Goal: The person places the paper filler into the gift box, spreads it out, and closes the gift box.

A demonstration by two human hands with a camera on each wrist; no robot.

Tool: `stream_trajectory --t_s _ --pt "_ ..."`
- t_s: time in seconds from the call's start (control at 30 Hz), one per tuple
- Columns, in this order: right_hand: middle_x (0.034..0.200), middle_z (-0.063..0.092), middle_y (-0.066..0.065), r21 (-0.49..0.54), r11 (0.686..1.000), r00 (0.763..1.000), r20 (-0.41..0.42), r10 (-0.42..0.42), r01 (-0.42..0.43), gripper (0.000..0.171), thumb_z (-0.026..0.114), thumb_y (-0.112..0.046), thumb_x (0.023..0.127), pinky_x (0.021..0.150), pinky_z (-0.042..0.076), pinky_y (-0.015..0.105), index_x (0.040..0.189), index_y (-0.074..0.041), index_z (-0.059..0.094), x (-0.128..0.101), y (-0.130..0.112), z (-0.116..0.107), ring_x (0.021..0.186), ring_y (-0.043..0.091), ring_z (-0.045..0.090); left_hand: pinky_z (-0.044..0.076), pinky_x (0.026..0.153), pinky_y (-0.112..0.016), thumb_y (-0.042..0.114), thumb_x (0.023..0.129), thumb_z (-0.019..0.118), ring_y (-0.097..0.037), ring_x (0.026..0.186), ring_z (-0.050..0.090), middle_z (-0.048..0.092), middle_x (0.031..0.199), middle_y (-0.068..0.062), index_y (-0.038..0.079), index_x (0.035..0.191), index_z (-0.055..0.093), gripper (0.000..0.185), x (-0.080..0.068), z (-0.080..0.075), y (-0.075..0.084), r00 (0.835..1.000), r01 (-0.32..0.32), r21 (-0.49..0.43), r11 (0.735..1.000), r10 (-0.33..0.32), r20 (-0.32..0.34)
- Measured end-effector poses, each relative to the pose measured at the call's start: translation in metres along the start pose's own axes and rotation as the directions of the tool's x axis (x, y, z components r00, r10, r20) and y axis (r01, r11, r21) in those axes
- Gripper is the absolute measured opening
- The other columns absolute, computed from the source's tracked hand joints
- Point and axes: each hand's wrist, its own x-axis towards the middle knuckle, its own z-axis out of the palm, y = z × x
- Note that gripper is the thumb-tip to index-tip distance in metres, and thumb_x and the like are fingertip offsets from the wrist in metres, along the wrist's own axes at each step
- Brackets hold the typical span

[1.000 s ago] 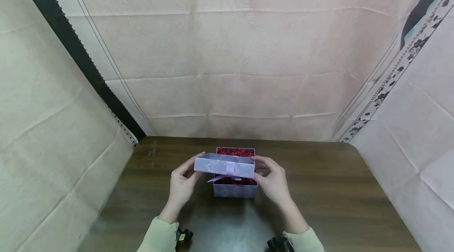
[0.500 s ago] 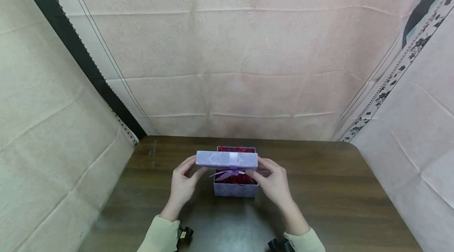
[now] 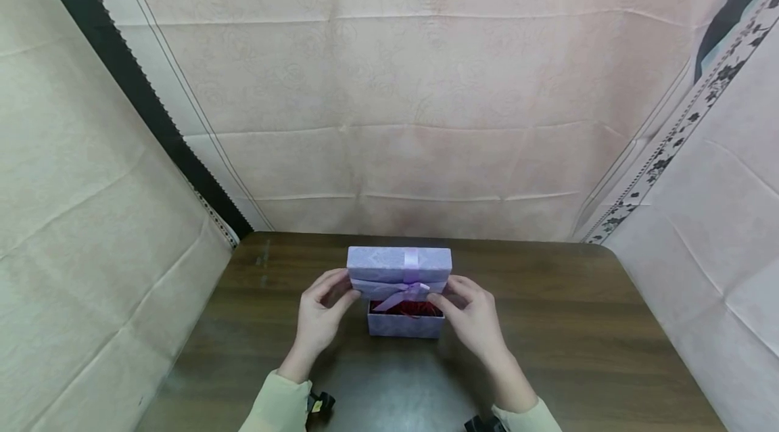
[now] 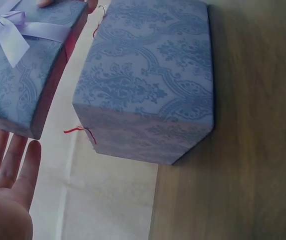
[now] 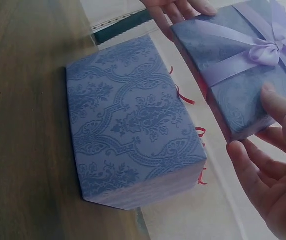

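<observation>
A lilac patterned lid (image 3: pixel 399 271) with a ribbon bow (image 3: pixel 409 293) is held tilted just above an open gift box (image 3: pixel 404 324), which stands on a dark wooden table (image 3: pixel 566 324). Red paper shreds (image 3: pixel 404 309) are visible inside the box, below the lid's near edge. The lid is pinched at its left end by the left hand (image 3: pixel 318 318) and at its right end by the right hand (image 3: pixel 471 317) — fingers curled round the edges. For a clean fit, the lid is best levelled and its corners lined up over the box rim, with stray shreds tucked in — then lowered evenly.
</observation>
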Motion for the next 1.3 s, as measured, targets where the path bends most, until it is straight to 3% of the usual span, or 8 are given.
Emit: stream_trajectory --t_s 0.17,0.3,0.47,0.6,0.83,1.07,1.3 --pt "0.104 0.075 -0.005 -0.056 0.998 0.999 0.02 -0.031 0.032 0.031 0.085 -0.021 0.095 0.075 0.064 0.031 0.125 -0.013 0.08 -0.003 -0.002 -0.001 0.086 0.01 0.073 0.062 0.093 -0.043 -0.017 0.088 0.078 -0.024 0.107 0.076 0.072 0.119 -0.012 -0.008 0.127 0.073 0.041 0.0 0.001 0.003 1.0 -0.014 -0.021 1.0 0.014 0.003" --pt "0.104 0.076 -0.002 -0.069 0.997 0.999 0.022 -0.041 0.042 0.036 0.084 -0.018 0.095 0.075 0.064 0.031 0.128 -0.007 0.078 -0.004 -0.003 -0.001 0.087 0.011 0.073 0.063 0.089 -0.035 -0.015 0.088 0.079 -0.019 0.103 0.076 0.073 0.114 -0.01 -0.006 0.127 0.074 0.041 0.0 0.002 0.006 1.0 -0.007 -0.01 1.0 0.007 -0.006" --pt "0.102 0.077 0.0 -0.058 0.998 1.0 0.005 0.018 -0.018 0.042 0.085 -0.018 0.094 0.077 0.064 0.032 0.133 -0.004 0.075 -0.005 -0.003 -0.004 0.089 0.013 0.073 0.062 0.088 -0.029 -0.011 0.09 0.08 -0.018 0.1 0.075 0.073 0.111 -0.015 -0.004 0.128 0.075 0.039 0.001 0.007 0.011 0.999 0.033 0.01 0.999 -0.033 -0.009" --pt "0.101 0.078 0.001 -0.058 0.995 0.997 0.003 0.078 -0.078 0.049 0.084 -0.02 0.096 0.079 0.064 0.03 0.14 -0.004 0.071 -0.006 -0.002 -0.006 0.089 0.013 0.074 0.061 0.091 -0.027 -0.007 0.091 0.081 -0.016 0.102 0.074 0.072 0.113 -0.017 -0.004 0.131 0.074 0.041 0.001 0.009 0.013 0.995 0.095 0.023 0.995 -0.096 0.025" --pt "0.106 0.079 0.004 -0.108 0.989 0.995 0.012 0.099 -0.097 0.049 0.082 -0.024 0.098 0.083 0.064 0.039 0.139 -0.001 0.07 -0.006 -0.002 -0.009 0.092 0.016 0.075 0.06 0.089 -0.023 0.003 0.095 0.082 -0.017 0.102 0.071 0.072 0.119 -0.013 0.0 0.134 0.074 0.04 0.002 0.009 0.014 0.976 0.2 0.081 0.976 -0.206 0.065" --pt "0.113 0.077 0.008 -0.194 0.972 0.99 0.032 0.139 -0.13 0.052 0.078 -0.032 0.101 0.083 0.063 0.037 0.14 0.002 0.069 -0.008 -0.002 -0.007 0.094 0.017 0.073 0.06 0.085 -0.023 0.013 0.096 0.083 -0.018 0.097 0.07 0.075 0.112 -0.008 0.004 0.128 0.078 0.033 0.002 0.011 0.012 0.934 0.343 0.156 0.926 -0.354 0.042" --pt "0.12 0.075 0.01 -0.219 0.96 0.982 0.033 0.187 -0.175 0.05 0.077 -0.032 0.101 0.084 0.062 0.037 0.14 0.0 0.07 -0.007 0.001 -0.004 0.094 0.016 0.074 0.059 0.084 -0.024 0.019 0.097 0.082 -0.017 0.095 0.071 0.076 0.108 -0.005 0.003 0.124 0.08 0.031 0.001 0.012 0.01 0.924 0.361 0.245 0.9 -0.38 0.035"
